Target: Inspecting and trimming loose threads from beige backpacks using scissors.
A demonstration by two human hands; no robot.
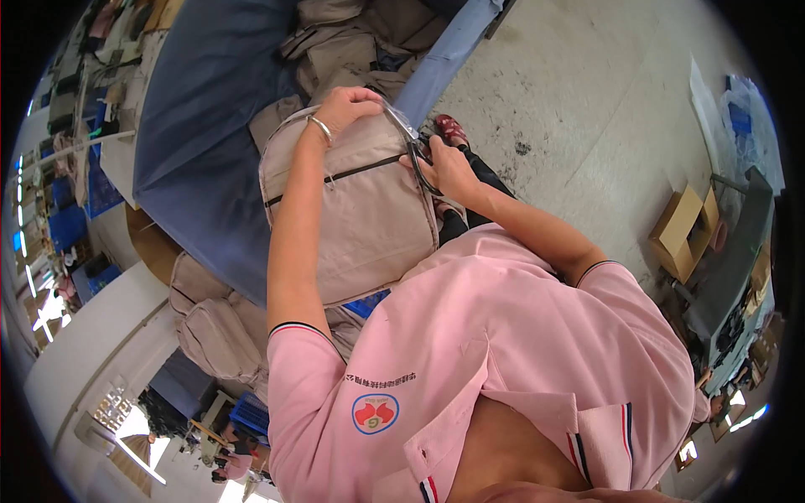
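Observation:
A beige fabric bag [369, 226] with a dark zipper across it lies in front of me. My left hand [342, 111] pinches the bag's top edge, with a bracelet at the wrist. In my right hand [453, 172] is a pair of scissors [405, 126] with black handles and metal blades. The blades point toward the bag's upper right edge, close to my left fingertips. Whether they touch the fabric or a thread there I cannot tell.
A large blue cloth-lined bin [210, 126] stands at the left, with several beige bags [352, 50] heaped in it. Another beige bag [218, 335] lies at the lower left. An open cardboard box [683, 230] sits on the floor at the right, beside a grey table [738, 260].

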